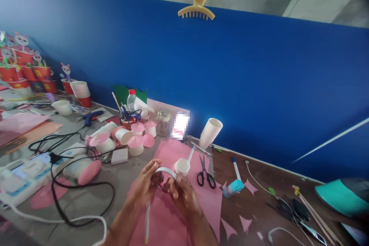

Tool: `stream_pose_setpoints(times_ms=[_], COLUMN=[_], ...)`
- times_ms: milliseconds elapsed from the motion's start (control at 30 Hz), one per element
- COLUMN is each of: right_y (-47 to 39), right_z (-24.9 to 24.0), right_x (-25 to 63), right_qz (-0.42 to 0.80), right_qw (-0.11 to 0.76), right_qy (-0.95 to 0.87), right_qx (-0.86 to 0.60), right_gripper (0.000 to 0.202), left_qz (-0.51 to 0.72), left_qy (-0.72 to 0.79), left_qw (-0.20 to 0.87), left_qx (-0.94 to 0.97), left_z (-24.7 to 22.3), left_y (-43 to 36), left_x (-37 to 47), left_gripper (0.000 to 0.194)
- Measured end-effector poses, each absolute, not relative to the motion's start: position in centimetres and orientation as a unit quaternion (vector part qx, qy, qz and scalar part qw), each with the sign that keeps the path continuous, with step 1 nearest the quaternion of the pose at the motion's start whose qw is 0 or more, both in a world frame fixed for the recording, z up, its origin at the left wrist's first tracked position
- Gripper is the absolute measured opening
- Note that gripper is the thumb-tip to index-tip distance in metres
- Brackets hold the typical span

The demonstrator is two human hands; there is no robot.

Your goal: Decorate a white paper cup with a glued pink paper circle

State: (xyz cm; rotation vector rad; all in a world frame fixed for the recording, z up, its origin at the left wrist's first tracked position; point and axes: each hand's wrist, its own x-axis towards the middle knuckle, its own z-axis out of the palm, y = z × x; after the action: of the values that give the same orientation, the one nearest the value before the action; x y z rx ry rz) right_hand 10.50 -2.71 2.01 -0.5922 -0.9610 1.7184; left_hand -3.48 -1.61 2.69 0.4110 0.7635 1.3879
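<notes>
My left hand point(149, 182) and my right hand point(184, 194) hold a curved white strip point(167, 170) between them, bent into an arch. The fingers of both hands are closed on its ends. Beneath them lies pink paper point(173, 223). A small white cup point(182, 166) stands just beyond my right hand, with its open top up. Black-handled scissors point(205, 175) lie to the right of it on the pink paper. A white pencil-like stick point(147, 221) lies below my left hand.
Pink-and-white paper cups point(136, 146), a blue glue gun point(92, 116), black cable and a white power strip point(23, 184) fill the left. A tall white cup point(210, 132), a glass jar point(163, 123) and a bright phone point(180, 126) stand behind. Pink scraps and a glue stick point(233, 188) lie right.
</notes>
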Motion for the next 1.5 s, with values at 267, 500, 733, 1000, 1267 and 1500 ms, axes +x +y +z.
stream_pose_setpoints(times_ms=[267,500,733,1000,1267,1500], right_y=[-2.6,-2.8,-2.9,-2.8,-2.7,-2.8], right_z=[1.9,2.5,2.5,0.7,1.6,0.9], right_x=[10.7,10.3,9.5,9.9,9.6,9.0], right_qz=[0.734,0.738,0.715,0.691,0.716,0.664], right_qw=[0.500,0.494,0.521,0.535,0.530,0.516], right_qy=[-0.406,-0.410,-0.409,-0.391,-0.378,-0.452], right_qx=[-0.216,-0.207,-0.225,-0.289,-0.253,-0.298], right_gripper=[0.037,0.032,0.025,0.034,0.026,0.019], left_qz=[0.627,0.627,0.617,0.639,0.637,0.630], left_qy=[0.280,0.244,0.243,0.387,0.258,0.301], left_qw=[0.720,0.738,0.747,0.639,0.725,0.716], left_qx=[0.104,0.049,0.040,0.183,0.044,0.021], left_z=[2.5,2.2,2.8,2.3,2.0,1.6], left_y=[-1.6,-1.2,-1.1,-1.1,-1.1,-0.6], left_x=[-2.9,-2.9,-3.4,-2.9,-2.9,-3.2], left_gripper=[0.039,0.030,0.030,0.040,0.042,0.027])
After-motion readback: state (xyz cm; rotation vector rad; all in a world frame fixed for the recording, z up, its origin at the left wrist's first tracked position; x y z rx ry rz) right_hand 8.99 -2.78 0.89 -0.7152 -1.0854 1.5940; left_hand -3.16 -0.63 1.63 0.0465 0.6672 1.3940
